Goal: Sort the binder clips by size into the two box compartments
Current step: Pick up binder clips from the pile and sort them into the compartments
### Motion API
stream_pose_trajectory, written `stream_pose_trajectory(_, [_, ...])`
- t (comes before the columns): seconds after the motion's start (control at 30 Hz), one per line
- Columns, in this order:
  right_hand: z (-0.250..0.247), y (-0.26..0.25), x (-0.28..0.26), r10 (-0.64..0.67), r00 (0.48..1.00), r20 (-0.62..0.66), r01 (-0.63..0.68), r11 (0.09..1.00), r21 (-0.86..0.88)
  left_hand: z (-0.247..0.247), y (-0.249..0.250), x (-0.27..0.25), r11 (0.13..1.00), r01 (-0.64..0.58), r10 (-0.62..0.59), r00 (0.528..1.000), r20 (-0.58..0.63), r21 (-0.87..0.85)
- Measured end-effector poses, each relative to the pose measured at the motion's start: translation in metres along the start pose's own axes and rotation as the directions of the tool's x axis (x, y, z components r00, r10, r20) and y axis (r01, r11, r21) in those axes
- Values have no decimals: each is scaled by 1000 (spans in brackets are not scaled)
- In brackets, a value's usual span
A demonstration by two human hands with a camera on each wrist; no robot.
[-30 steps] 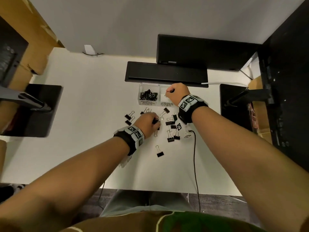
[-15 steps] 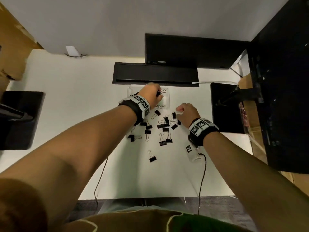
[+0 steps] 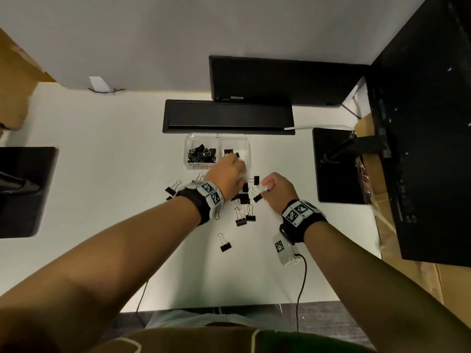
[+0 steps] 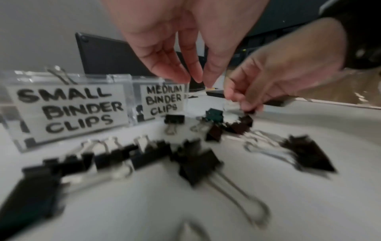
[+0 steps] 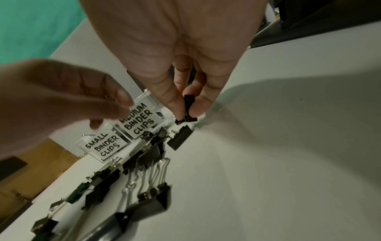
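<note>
With the right hand (image 5: 181,68) pinching a small black binder clip (image 5: 188,106) near the clear two-compartment box (image 3: 244,141), carry it to the left "small" section while the empty, loose-fingered left hand (image 3: 228,178) clears away.

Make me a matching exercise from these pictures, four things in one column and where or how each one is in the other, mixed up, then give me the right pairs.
Column one:
1. left hand
2. right hand
3. small-clips compartment
4. lone binder clip

Column two:
A. holds a heap of black clips
B. lies nearest the person, apart from the pile
C. pinches a small black clip
D. open, fingers pointing down, holding nothing

Pairs: 1-D, 2-C, 3-A, 4-B
</note>
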State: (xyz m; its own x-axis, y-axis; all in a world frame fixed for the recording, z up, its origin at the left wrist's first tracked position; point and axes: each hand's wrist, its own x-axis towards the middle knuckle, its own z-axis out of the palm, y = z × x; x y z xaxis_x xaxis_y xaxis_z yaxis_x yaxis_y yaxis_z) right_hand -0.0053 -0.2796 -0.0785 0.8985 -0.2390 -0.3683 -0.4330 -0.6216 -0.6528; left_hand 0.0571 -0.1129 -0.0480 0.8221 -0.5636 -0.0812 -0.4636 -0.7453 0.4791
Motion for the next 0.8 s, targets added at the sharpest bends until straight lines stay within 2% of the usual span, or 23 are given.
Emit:
stream_pose_trajectory(0.13, [0,2,-5,-46,999,-4,46,999,18,24,-5,-19,997,70,-74,979,190,28])
stream_pose_trajectory(0.23, [6,2,-12,-76,997,19,77,997,-21,31,-10,-27,994,106,-110,971,212,31])
stream_pose_trajectory(0.5, [22,-1,-21,-47,998,38,51,991,-121,30,-7,-36,987,148,-159,954,252,62])
stream_pose_trajectory(0.67, [20,-4,-22,-58,997,55,66,986,-152,21,-2,-29,995,72,-87,966,242,70])
stream_pose_trajectory(0.8, [4,-8,-18,15,999,46,-14,1000,-28,18,2,-14,992,-16,-21,957,289,125])
